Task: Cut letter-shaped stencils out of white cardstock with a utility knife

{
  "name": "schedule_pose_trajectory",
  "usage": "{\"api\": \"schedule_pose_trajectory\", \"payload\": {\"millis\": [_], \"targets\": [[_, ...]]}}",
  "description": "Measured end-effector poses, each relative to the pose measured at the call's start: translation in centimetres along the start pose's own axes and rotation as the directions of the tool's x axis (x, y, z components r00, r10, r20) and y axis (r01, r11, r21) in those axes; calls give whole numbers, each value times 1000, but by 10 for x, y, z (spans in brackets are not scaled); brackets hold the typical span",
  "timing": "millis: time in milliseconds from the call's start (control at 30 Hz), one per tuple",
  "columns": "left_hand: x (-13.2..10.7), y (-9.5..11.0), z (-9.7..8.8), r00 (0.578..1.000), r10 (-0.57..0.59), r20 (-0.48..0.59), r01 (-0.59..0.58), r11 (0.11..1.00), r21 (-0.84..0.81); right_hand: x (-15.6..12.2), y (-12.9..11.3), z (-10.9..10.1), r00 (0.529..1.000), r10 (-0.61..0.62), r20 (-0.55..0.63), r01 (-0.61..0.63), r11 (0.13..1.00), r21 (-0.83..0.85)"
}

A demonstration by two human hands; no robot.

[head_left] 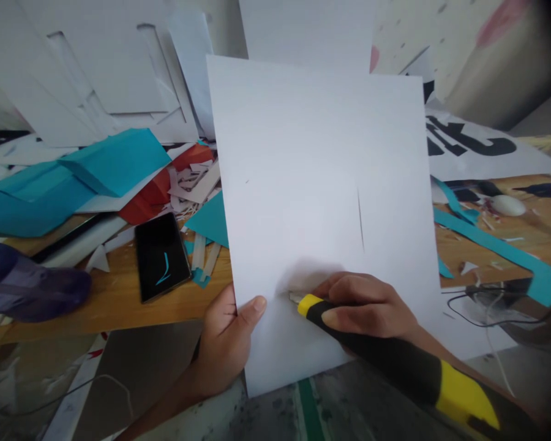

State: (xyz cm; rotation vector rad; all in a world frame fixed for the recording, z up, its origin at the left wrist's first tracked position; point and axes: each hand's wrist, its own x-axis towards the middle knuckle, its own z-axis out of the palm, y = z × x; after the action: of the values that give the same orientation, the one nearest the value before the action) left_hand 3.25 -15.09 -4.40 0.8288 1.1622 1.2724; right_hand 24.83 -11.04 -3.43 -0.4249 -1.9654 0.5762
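Plainly, two hands share one white board point(303, 153), which stands tilted up before the person, its lower end past the near edge of the tabletop point(114, 315). The left grip point(227, 343) clasps the board by its left edge, one thumb point(253, 309) on the face, while the right grip point(365, 306) is wrapped around one black-and-yellow knife point(390, 358). The knife's single blade point(294, 297) points at the board's lower part, near that thumb; whether it touches, I cannot tell. The face carries one long slit point(360, 220) on the right and one small nick point(247, 181) on the left. Left of the board are one phone point(163, 260) and one purple bottle point(27, 285); rightward, one white oval point(509, 205) and one lettered sheet point(491, 168).
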Motion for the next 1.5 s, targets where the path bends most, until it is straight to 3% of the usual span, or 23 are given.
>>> {"api": "schedule_pose_trajectory", "payload": {"millis": [267, 400, 533, 667, 833, 967, 1033, 1133, 1333, 1500], "targets": [[0, -1, -2, 1000, -13, 13, 13, 1000, -10, -3, -1, -4, 992, 127, 18, -128, 974, 185], [0, -2, -4, 999, -17, 35, 16, 1000, 17, -4, -1, -7, 971, 221, 95, -238, 943, 234], [-1, -2, -5, 999, -8, 54, 7, 1000, 19, -5, -1, -5, 962, 273, 30, -269, 917, 295], [-1, -3, -7, 999, 0, 54, -2, 999, 38, -6, -2, -4, 947, 318, 54, -319, 898, 304], [-1, -5, -8, 996, 11, 89, -14, 999, 31, -5, 1, -6, 953, 299, 46, -297, 894, 336], [-1, -4, -8, 997, 10, 80, -14, 999, 44, -6, 0, -4, 901, 424, 88, -423, 818, 390], [0, -4, -8, 998, 17, 63, -20, 999, 45, -7, -1, -3, 872, 487, 51, -462, 783, 417], [-1, -3, -7, 998, 22, 58, -24, 999, 36, -9, -2, -3, 886, 462, 34, -438, 811, 388], [-1, -4, -5, 996, 68, 59, -70, 997, 21, -7, 8, -10, 951, 287, 119, -310, 893, 325], [0, -5, -4, 998, 54, 40, -53, 998, -31, -5, 6, -11, 962, 271, 31, -267, 912, 313]]}}
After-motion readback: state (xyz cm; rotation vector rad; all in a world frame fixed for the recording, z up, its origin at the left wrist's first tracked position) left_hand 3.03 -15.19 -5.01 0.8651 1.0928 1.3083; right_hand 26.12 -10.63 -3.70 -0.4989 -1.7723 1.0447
